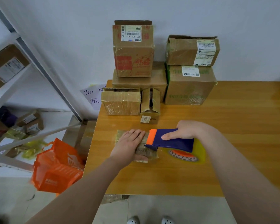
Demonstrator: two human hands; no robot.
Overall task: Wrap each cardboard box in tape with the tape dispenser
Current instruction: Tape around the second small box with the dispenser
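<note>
Head view: the small cardboard box [145,150] lies flat on the tabletop [233,126], toward its 9 o'clock side. It is glossy with clear tape and has some print on its near face.
Left hand [129,143]: palm down on top of the small cardboard box, with the fingers [136,133] laid straight across it toward 12 o'clock and the thumb along the near edge. It presses rather than grips.
Tape dispenser [181,143]: at 3 o'clock of the box, a blue body with an orange front plate. Its front end meets the box's 3 o'clock end, just beside the left hand.
Right hand [187,130]: curled round the tape dispenser from above, holding it, with the thumb lying along the blue side plate.
Tape roll [199,152]: yellowish and clear on an orange hub, at the dispenser's rear. Whether its rim touches the tabletop cannot be told.
Two little boxes: at 12 o'clock of the small box stand a taped box [121,102] and, touching its 3 o'clock side, an open-flapped box [150,107].
Left stack: behind them, a red-printed box [133,50] sits on a flat box [157,81], against the wall.
Right stack: at 1 o'clock, a labelled box [191,50] sits on a green-printed box [189,88].
Floor: an orange bag [55,168] at 8 o'clock, beside the tabletop's edge.
Shelf rack [39,62]: at 10 o'clock, holding parcels.
</note>
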